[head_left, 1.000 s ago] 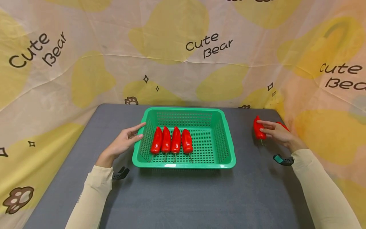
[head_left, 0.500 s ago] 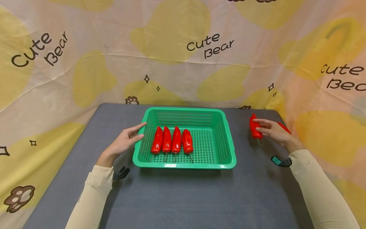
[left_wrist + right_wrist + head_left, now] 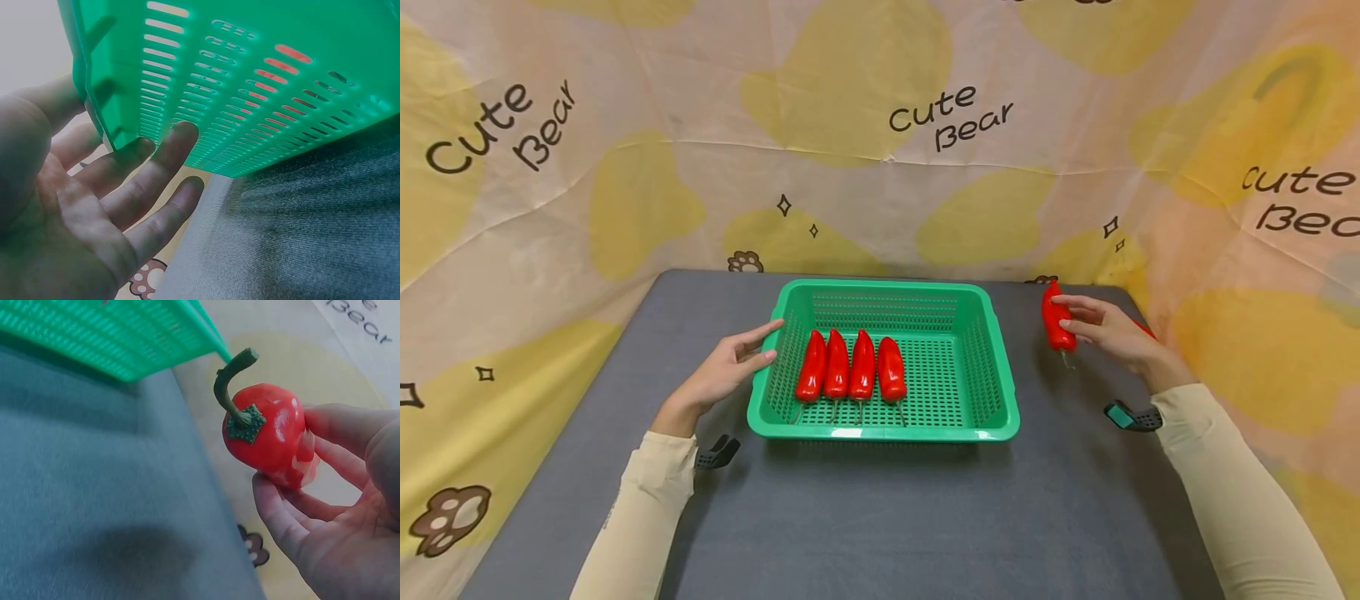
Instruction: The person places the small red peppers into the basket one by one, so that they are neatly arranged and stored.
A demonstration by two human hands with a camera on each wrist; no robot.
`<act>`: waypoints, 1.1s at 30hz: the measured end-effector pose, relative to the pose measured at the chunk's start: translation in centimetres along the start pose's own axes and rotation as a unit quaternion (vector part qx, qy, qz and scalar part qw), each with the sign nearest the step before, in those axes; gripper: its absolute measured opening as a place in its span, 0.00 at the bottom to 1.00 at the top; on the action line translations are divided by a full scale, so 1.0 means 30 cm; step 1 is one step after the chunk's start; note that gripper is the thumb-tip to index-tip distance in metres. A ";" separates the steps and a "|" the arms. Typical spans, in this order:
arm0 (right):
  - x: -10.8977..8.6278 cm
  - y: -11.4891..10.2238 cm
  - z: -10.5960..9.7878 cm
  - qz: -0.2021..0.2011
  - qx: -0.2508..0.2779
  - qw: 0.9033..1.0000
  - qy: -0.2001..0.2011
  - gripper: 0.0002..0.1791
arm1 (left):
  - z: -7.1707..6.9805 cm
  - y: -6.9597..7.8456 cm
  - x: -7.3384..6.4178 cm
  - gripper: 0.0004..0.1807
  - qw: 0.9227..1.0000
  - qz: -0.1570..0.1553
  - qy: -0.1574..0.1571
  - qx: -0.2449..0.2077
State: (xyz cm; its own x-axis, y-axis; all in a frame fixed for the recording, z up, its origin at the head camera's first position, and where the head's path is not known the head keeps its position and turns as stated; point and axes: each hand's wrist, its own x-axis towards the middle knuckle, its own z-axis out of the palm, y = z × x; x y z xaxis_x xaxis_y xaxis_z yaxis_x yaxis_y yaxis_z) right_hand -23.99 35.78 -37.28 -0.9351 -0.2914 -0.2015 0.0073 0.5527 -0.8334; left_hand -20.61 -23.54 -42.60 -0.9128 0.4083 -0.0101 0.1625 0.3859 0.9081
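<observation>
In the head view, my left hand (image 3: 722,373) is at the left rim of a green plastic basket (image 3: 880,434). The left wrist view has the thumb over the rim and the other fingers (image 3: 156,169) under it, against the slotted outer wall. My right hand (image 3: 1112,335) pinches a red pepper (image 3: 1057,321) between thumb and fingers, right of the basket. The right wrist view shows this pepper (image 3: 269,434) held off the table, its curved green stem toward the camera. Several more red peppers (image 3: 862,367) lie side by side in the basket's left half.
Partly hidden behind my right hand is another red pepper (image 3: 1144,328). The grey table (image 3: 880,517) meets a printed cloth backdrop (image 3: 850,192) at the back and sides. Room shows in the basket's right half.
My right hand has carried the pepper leftward and slightly up, away from the other one at the right. The left hand and the basket stay where they were.
</observation>
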 end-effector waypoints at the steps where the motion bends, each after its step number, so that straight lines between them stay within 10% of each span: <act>1: -0.001 -0.009 0.002 -0.005 0.004 1.000 0.000 0.33 | 0.000 -0.001 0.001 0.32 1.000 0.001 0.000 0.001; 33: 0.031 -0.200 0.145 -0.098 0.048 0.992 -0.065 0.28 | 0.000 -0.004 0.000 0.32 1.000 0.004 0.001 0.002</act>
State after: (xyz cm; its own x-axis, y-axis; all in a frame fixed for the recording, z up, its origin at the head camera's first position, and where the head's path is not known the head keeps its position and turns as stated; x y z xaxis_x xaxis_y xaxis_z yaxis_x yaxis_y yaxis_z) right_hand -23.36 28.81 -34.71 -0.8684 -0.4876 -0.0901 -0.1306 0.4002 -0.9071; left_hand -20.64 -23.59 -42.70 -0.9120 0.4102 -0.0015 0.1716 0.3849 0.9069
